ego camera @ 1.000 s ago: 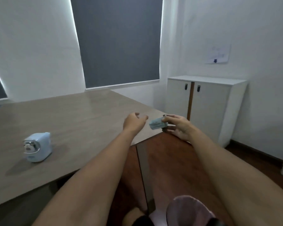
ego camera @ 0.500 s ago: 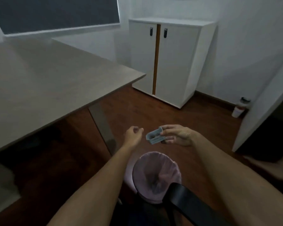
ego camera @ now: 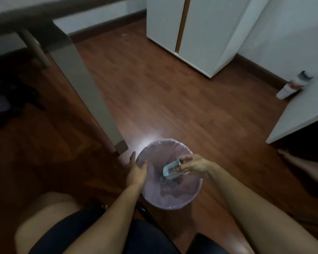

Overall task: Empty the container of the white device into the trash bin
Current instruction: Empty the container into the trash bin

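Observation:
A small pale-blue container (ego camera: 170,169) with brownish shavings inside is pinched in my right hand (ego camera: 195,165), held tilted over the mouth of the trash bin (ego camera: 184,202). The bin is round, lined with a pale purple bag, and stands on the wooden floor just in front of my knees. My left hand (ego camera: 136,172) rests on the bin's left rim, fingers around the edge. The white device itself is out of view.
A grey table leg (ego camera: 88,92) slants down to the floor just left of the bin. A white cabinet (ego camera: 200,33) stands at the back, a white bottle (ego camera: 290,85) by the wall at right, a white panel (ego camera: 301,110) at the right edge.
The view has swung down from the tabletop to the floor. My right hand carried the container down over the bin, and my left hand dropped onto the bin's rim.

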### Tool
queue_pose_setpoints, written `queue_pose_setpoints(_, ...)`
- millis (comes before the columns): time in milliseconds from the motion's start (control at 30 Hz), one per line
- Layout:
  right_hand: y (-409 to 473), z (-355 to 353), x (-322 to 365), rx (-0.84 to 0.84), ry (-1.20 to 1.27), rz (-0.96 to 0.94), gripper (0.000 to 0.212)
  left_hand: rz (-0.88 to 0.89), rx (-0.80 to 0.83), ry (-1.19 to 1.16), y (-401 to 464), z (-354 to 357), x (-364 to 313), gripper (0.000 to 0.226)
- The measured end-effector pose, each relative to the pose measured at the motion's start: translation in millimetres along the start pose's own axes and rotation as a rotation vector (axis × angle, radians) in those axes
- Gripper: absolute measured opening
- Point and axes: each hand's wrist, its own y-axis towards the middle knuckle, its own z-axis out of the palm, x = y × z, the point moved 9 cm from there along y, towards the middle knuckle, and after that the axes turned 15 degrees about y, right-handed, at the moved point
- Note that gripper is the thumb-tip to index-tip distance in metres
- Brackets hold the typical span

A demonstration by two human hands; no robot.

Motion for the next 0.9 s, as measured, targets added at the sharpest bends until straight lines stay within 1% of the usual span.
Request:
queue_pose_setpoints(133, 18.8, -1.3, -18.6, -0.072, -0.086, 0.026, 0.034, -0.024, -0.02, -0.113, 5.6, 13.4, 10.2, 0.051)
queue_pose_setpoints(267, 38.6, -0.5, -28.1, -0.141, -0.325, 0.043, 0.024, -0.013, -0.088, -0.114, 11.9, 13.4, 12.3, 0.045)
queue_pose_setpoints(300, 44.3, 0.0, -28.5, -0.15, -0.408, 0.033, 0.027, -0.002, -0.1, -0.113, 12.4, 12.4, 12.5, 0.044)
queue_pose_setpoints(400, 56.7, 7.2, -22.2, -0.208, -0.773, -0.025, 0.058, 0.0, -0.113, -0.106, 12.6, 12.3, 16.9, 0.044)
queue_pose_setpoints(467, 64.4, 17.3, -21.7, -0.231, -0.912, -0.052, 0.069, 0.007, -0.101, -0.11, 12.6, 15.1, 19.4, 0.044)
queue_pose_setpoints(633, 75.6, 36.6, -22.1, -0.268, -1.006, -0.07, 0.068, 0.013, -0.099, -0.081, 13.6, 16.1, 23.1, 0.044)
queue_pose_setpoints(900, 70.9, 47.4, -14.0, -0.258, -1.001, -0.07, 0.065, -0.02, -0.058, -0.105, 18.4, 20.5, 28.4, 0.046)
